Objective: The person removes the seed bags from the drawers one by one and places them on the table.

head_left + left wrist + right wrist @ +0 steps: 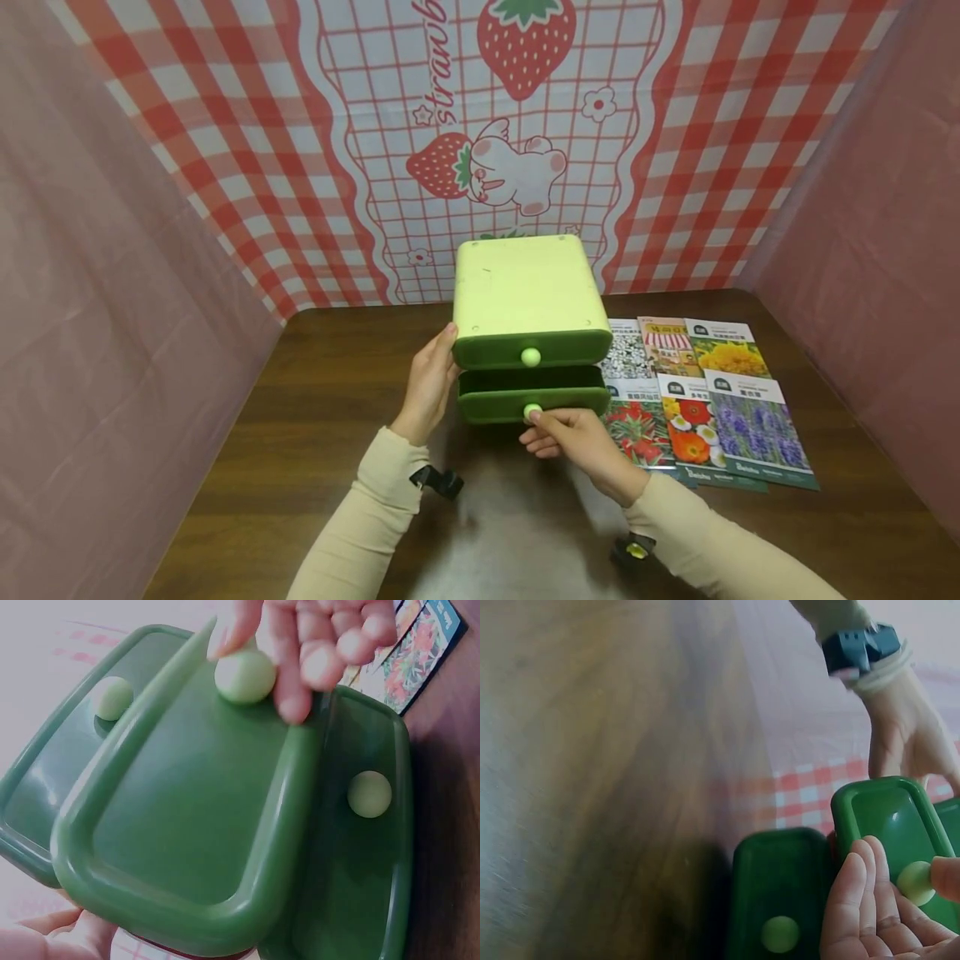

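A small cabinet with a pale yellow-green top [528, 283] and dark green drawers stands at the back of the table. Its upper drawer [487, 352] is closed. The middle drawer [487, 407] is pulled partway out, its dark inside partly showing. My right hand [585, 443] pinches that drawer's round light-green knob [244, 676] between thumb and index finger, the other fingers below it. Against the cabinet's left side rests my left hand [430, 379], its fingers mostly straight. A lower drawer [364, 877] with its own knob shows in both wrist views; the head view hides it.
Several flower seed packets [759, 421] lie overlapping on the brown table [300, 450], right of the cabinet. Behind it hangs a strawberry-print checked cloth [375, 150]. Pink curtains [97, 250] border both sides. Each wrist wears a black camera strap.
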The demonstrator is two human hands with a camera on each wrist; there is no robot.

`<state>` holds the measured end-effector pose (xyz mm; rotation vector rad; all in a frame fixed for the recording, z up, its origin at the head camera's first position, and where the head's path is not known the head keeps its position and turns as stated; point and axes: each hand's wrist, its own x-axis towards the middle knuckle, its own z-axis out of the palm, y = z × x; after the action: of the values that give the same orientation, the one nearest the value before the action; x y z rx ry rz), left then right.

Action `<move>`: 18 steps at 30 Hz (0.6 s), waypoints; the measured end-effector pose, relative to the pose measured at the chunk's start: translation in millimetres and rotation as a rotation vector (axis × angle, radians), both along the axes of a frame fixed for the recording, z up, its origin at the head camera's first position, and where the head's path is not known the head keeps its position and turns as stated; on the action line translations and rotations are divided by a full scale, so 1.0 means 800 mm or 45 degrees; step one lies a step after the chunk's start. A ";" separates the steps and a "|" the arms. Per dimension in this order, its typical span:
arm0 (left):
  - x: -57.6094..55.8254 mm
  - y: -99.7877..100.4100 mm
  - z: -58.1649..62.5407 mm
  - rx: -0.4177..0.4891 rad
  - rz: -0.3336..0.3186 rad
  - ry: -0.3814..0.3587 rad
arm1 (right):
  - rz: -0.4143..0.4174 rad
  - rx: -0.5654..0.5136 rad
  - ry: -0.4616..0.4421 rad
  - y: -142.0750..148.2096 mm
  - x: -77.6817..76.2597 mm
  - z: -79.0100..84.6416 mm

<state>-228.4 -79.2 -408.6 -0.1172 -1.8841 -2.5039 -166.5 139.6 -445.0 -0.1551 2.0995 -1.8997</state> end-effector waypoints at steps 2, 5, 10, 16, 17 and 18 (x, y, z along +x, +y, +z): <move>0.000 0.000 0.000 -0.006 -0.005 0.000 | -0.014 -0.014 -0.004 -0.002 -0.009 -0.001; 0.000 -0.001 0.000 -0.009 -0.009 -0.001 | -0.035 -0.035 -0.010 -0.004 -0.020 -0.001; 0.000 -0.002 0.001 -0.002 -0.019 -0.009 | -0.062 -0.062 -0.016 -0.006 -0.036 -0.004; 0.000 -0.001 0.005 0.001 -0.028 -0.018 | -0.054 -0.070 -0.025 -0.007 -0.046 -0.007; 0.000 -0.001 0.006 0.006 -0.022 -0.022 | -0.050 -0.069 -0.023 -0.006 -0.046 -0.007; 0.000 0.000 0.007 0.012 -0.016 -0.026 | -0.049 -0.070 -0.021 -0.006 -0.047 -0.007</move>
<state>-228.2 -79.5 -403.3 -0.1046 -1.8844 -2.5315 -203.8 134.7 -450.2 -0.1117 2.0553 -1.9749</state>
